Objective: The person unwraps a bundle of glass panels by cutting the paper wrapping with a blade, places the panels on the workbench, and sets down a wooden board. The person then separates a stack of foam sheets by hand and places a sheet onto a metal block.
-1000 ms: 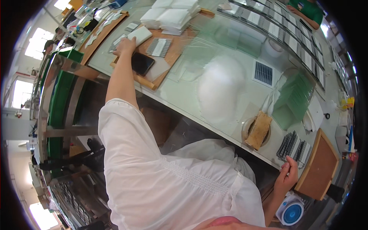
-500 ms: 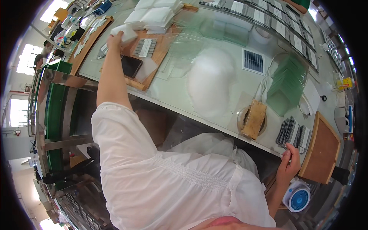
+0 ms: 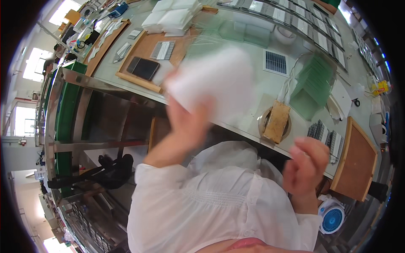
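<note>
My left hand [image 3: 187,122] is closed on a white pad of thin, soft sheets [image 3: 200,78], blurred by motion and held above the table's front edge. Beneath and behind it, a white pile [image 3: 244,99] lies on the glass-topped table, partly covered. My right hand [image 3: 306,166] hovers at the right near the table edge, fingers bent and smeared; whether anything is in them does not show. Just beyond that hand stand several bundles of grey-and-white strips [image 3: 327,139]. A yellowish block with white cords [image 3: 276,122] rests on a round base left of them.
Stacked white pads [image 3: 171,19] sit at the back left on a wooden board [image 3: 181,42], with a dark phone [image 3: 143,68] and a striped panel [image 3: 163,50]. Green glass sheets [image 3: 312,88], a blue gridded panel [image 3: 276,62] and a wood-framed board [image 3: 354,162] are at the right.
My left hand has come from the stack at the back left toward the middle, bringing the white pad with it. My right hand has risen and moved slightly left, away from the strips.
</note>
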Tool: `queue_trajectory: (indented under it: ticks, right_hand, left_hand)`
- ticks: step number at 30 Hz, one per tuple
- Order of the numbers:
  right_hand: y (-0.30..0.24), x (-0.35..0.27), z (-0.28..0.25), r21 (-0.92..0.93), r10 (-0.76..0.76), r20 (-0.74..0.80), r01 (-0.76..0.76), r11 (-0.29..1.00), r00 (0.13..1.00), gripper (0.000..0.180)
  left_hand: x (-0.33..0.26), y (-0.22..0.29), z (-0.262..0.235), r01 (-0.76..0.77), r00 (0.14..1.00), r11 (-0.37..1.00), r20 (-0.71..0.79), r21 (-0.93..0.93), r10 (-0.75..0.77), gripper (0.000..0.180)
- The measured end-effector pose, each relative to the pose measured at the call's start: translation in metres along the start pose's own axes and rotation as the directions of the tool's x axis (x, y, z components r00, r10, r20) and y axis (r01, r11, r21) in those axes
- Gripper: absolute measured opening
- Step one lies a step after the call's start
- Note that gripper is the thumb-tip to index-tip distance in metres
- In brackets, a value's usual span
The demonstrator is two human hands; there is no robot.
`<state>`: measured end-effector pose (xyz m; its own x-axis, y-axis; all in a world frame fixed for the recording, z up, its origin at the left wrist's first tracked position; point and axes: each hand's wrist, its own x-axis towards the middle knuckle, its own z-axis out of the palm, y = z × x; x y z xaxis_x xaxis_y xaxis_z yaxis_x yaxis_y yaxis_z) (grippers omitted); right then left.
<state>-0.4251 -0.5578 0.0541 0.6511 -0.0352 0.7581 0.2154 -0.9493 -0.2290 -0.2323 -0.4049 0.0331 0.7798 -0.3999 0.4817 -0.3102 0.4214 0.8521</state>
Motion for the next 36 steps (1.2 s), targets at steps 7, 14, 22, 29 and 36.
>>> queue_trajectory:
  ticks: [7, 14, 22, 29, 36]
  right_hand:
    - [0.005, -0.016, 0.011, -0.195, -0.005, -0.084, -0.011, 0.981, 0.996, 0.039]
    - [-0.005, -0.038, -0.03, -0.104, 0.266, -0.319, -0.313, 0.944, 0.91, 0.039]
    - [-0.004, -0.048, -0.048, -0.474, 0.441, -0.015, -0.395, 0.787, 0.897, 0.053]
    - [-0.036, -0.08, -0.086, -0.461, -0.112, -0.487, -0.146, 0.875, 0.866, 0.042]
    - [-0.045, -0.084, -0.036, 0.364, 0.556, -0.188, -0.468, 0.805, 0.81, 0.061]
  left_hand:
    - [-0.049, -0.005, 0.066, 0.133, 0.913, 0.913, 0.405, -0.386, 0.038, 0.052]
    - [-0.058, -0.01, 0.081, 0.467, 0.794, 0.831, 0.558, -0.303, -0.243, 0.048]
    - [-0.075, -0.002, 0.09, -0.046, 0.805, 0.99, 0.582, -0.136, 0.117, 0.039]
    - [-0.08, -0.004, 0.109, 0.687, 0.69, 0.6, 0.628, -0.41, -0.361, 0.045]
    - [-0.102, 0.001, 0.117, 0.027, 0.826, 0.999, 0.563, -0.034, -0.003, 0.051]
